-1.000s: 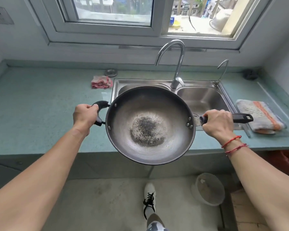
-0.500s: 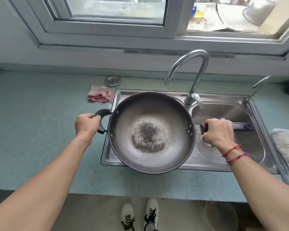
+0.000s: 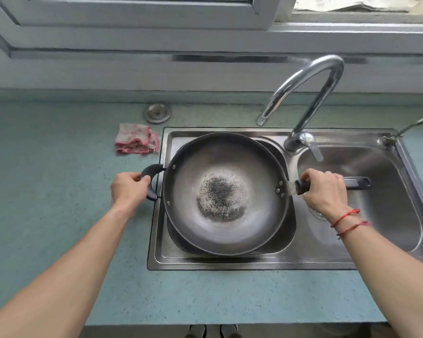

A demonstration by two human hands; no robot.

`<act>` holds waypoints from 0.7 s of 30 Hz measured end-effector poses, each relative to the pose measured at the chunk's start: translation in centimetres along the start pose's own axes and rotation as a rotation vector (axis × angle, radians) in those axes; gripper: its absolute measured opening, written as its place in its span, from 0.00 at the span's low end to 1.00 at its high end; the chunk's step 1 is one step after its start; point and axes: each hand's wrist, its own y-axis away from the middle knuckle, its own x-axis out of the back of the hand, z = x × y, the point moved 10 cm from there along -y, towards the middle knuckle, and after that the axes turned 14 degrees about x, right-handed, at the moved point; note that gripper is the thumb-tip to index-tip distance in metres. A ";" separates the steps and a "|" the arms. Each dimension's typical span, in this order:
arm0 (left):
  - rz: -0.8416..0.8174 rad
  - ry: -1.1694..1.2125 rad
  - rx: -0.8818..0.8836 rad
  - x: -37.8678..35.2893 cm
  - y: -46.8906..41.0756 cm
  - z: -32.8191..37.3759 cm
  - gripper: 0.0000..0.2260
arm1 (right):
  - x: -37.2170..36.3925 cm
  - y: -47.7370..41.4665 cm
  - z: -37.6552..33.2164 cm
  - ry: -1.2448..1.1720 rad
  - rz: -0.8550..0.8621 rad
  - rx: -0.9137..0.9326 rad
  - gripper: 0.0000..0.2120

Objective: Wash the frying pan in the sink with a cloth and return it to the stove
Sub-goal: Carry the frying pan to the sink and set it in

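Carried forward from beyond the near edge of the desk (image 3: pixel 59 215), the frying pan (image 3: pixel 224 193) is now hanging low over the left basin of the sink (image 3: pixel 230 263), with burnt residue darkening its centre. The fingers of the left hand (image 3: pixel 128 189) are curling round the black loop handle (image 3: pixel 150 176). The right hand (image 3: pixel 324 191) is gripping the long handle (image 3: pixel 357 182) over the right basin. A pink-edged cloth (image 3: pixel 136 142) is lying on the desk just beside the sink's far-left corner.
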 end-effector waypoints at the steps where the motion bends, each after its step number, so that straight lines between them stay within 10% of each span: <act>1: 0.004 -0.010 0.005 -0.3 -0.3 0.0 0.11 | -0.3 -0.3 0.0 -0.015 -0.003 -0.002 0.10; 21: 0.060 -0.175 -0.014 -2.2 -0.9 -0.2 0.12 | -3.4 -1.3 0.2 -0.074 -0.041 0.014 0.11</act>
